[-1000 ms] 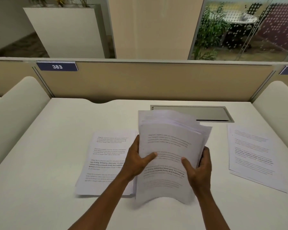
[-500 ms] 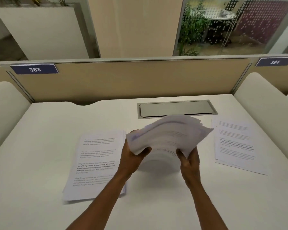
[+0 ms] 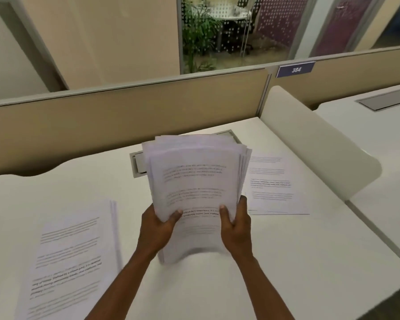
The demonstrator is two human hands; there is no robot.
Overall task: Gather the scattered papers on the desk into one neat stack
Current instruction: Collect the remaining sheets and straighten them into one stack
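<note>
A thick stack of printed papers stands nearly upright on the white desk, its bottom edge resting on the surface and its sheets slightly fanned at the top. My left hand grips its left edge and my right hand grips its right edge, thumbs on the front page. A second pile of printed sheets lies flat at the near left. Another few sheets lie flat to the right, behind the held stack.
A grey cable hatch is set into the desk behind the stack. A beige partition runs along the back, and a curved white divider borders the right side. A neighbouring desk lies beyond it.
The stack, tipped forward and bent half a second ago, now stands upright on its bottom edge between both hands. The view has swung to the right.
</note>
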